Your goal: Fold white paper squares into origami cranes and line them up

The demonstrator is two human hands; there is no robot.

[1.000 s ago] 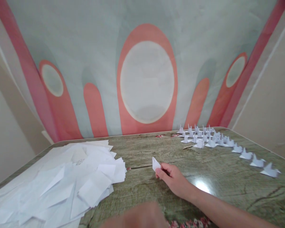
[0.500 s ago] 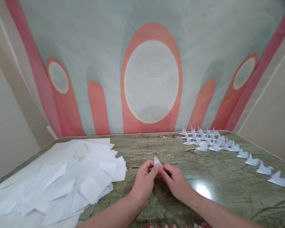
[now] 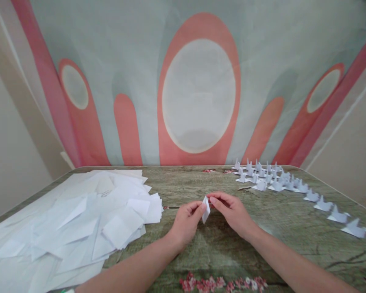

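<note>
A small white folded paper (image 3: 205,210), narrow and pointed at both ends, is held upright just above the table. My left hand (image 3: 187,221) pinches its left edge between thumb and fingers. At the upper right edge of the same paper, my right hand (image 3: 233,209) has its thumb and index finger closed together by the tip. The fold's far side is hidden from me.
Loose white paper sheets (image 3: 122,228) lie heaped across the left of the wood-patterned table (image 3: 232,260). Several folded paper birds (image 3: 321,203) stand in rows on the right. A painted wall (image 3: 198,93) rises behind the table's far edge.
The folded paper has turned and now shows more of its long pointed shape below the fingers. My right hand has moved up to its top edge. The view has tilted slightly downward.
</note>
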